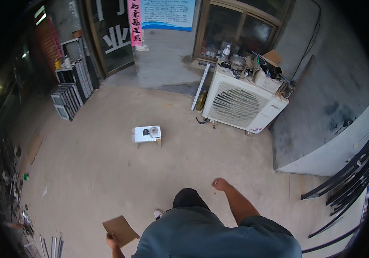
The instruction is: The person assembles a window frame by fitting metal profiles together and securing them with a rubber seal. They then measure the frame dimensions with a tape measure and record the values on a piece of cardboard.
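Observation:
My left hand (113, 240), low in the view, is closed on the edge of a flat brown cardboard piece (121, 229). My right hand (220, 184) hangs in front of my body over the concrete floor; its fingers are curled, and whether something small is in them cannot be told. Ahead of me stands a small low stool (138, 138) with a white top. On it lie a small dark object (145, 132) and a round greyish object (154, 130) that I cannot make out.
A white air-conditioner outdoor unit (237, 100) carries a bottle, a metal pot and clutter. Stacked frames (67, 101) lean by the glass door (115, 42). Dark metal profiles (342, 180) lie at the right. Scrap (13, 193) and metal strips (54, 246) lie at the left.

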Tool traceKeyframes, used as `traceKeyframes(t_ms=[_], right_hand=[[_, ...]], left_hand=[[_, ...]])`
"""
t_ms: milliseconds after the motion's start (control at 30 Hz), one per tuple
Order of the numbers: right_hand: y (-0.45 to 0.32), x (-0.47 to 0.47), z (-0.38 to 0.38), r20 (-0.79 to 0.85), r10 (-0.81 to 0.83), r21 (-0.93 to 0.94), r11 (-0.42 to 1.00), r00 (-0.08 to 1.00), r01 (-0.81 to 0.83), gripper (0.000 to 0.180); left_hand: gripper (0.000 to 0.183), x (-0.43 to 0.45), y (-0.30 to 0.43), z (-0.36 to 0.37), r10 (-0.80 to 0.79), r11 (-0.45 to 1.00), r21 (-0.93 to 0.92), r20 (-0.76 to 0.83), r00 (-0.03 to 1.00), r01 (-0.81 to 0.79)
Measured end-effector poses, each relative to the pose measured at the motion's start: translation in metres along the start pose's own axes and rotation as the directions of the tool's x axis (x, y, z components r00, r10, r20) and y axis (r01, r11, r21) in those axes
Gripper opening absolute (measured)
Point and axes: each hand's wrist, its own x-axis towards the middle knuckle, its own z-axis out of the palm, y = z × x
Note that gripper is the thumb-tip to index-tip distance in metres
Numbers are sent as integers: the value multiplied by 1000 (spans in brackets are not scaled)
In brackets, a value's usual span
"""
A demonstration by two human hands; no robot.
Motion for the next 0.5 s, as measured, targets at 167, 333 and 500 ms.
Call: traceKeyframes(t_ms=[167,333,500], right_hand=[[-19,119,-139,-495,152,117,987,855,-107,18],[-18,288,-310,-742,251,216,967,622,-132,19],[-4,452,-456,-794,283,233,959,538,-161,23]], left_hand=[[26,171,113,12,185,978,-100,1,983,-184],[30,235,165,52,234,963,141,-2,972,-232],[51,226,234,105,-277,880,428,106,955,207]])
